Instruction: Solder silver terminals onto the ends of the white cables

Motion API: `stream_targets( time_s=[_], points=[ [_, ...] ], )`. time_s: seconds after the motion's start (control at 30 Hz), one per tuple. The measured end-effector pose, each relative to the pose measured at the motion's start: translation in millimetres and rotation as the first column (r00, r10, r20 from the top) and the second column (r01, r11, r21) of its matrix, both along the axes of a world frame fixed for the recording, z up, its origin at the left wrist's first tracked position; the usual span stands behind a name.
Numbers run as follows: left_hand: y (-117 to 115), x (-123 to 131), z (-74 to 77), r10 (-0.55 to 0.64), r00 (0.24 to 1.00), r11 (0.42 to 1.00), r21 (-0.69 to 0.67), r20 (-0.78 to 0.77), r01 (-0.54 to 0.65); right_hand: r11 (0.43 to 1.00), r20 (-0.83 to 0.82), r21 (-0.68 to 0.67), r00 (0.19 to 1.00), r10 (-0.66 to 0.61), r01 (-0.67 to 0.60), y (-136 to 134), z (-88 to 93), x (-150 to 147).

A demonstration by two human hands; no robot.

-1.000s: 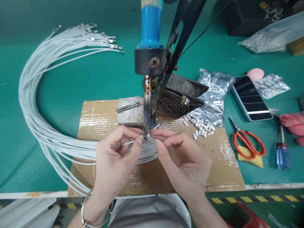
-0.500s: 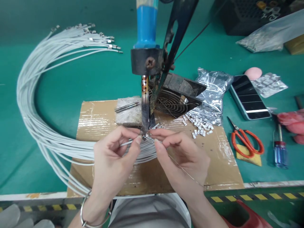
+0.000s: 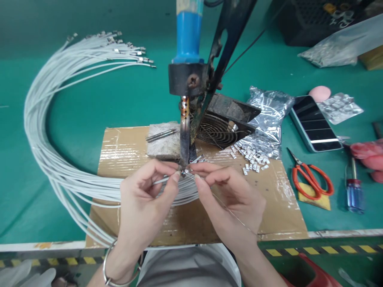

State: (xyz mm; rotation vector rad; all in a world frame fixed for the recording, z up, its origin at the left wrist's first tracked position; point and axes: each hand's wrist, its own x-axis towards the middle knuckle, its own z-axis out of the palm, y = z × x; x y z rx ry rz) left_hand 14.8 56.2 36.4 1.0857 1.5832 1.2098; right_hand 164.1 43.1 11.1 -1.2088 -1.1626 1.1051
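My left hand (image 3: 148,201) pinches the end of a white cable (image 3: 160,180) just under the tip of a soldering iron (image 3: 184,145). The iron has a blue handle and hangs tip down from a black stand arm (image 3: 227,36). My right hand (image 3: 231,201) is closed on a thin strand of solder wire (image 3: 236,217), which trails back across the palm. Both sets of fingertips nearly meet at the iron's tip; the joint between them is tiny and partly hidden. Beneath the hands runs a bundle of white cables (image 3: 38,119), which curves round to the back left.
A cardboard sheet (image 3: 278,211) covers the work spot. Behind it sit a small fan (image 3: 215,129) and a pale block (image 3: 161,149). To the right lie small metal clips (image 3: 254,157), a plastic bag (image 3: 266,115), a phone (image 3: 317,123), orange-handled scissors (image 3: 312,179) and a screwdriver (image 3: 354,191).
The whole view has shifted slightly, with things appearing a little further right. Both hands keep their pinch at the iron's tip, with no other clear change.
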Motion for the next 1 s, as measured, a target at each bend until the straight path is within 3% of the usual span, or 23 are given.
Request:
stream_targets(
  time_s=[0.83, 1.0],
  points=[
    [3.3, 3.1, -1.6, 0.004, 1.0, 0.997, 0.073, 0.017, -0.006, 0.996, 0.003, 0.086, 1.0, -0.024, 0.023, 0.7, -6.5, -1.2],
    [0.5, 0.7, -2.1, 0.0, 1.0, 0.999, 0.036, 0.002, 0.0, 0.996, 0.016, 0.086, 1.0, -0.02, 0.018, 0.6, -4.9, -1.7]
  ],
)
